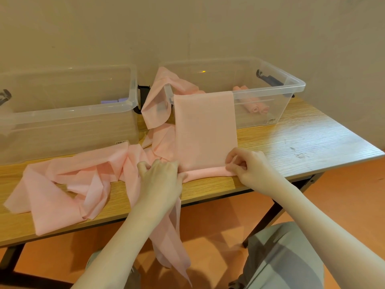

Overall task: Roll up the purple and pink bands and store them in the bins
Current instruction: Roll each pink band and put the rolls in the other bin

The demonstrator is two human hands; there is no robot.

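Pink band (pixel 205 130) draped from right bin (pixel 291 84) rim down to near worktop (pixel 302 142) edge, thin, limp, light, likely slippery. Left hand (pixel 161 178) and right hand (pixel 248 165) fingers pinching both roll ends; best held there, taut.

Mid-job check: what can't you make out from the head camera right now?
- Left bin: contents hazy behind the frosted wall; only purple bits show.
- Right bin: roll count unclear; the draped pink band covers part.
- Left hand: fingertips hidden under the band.
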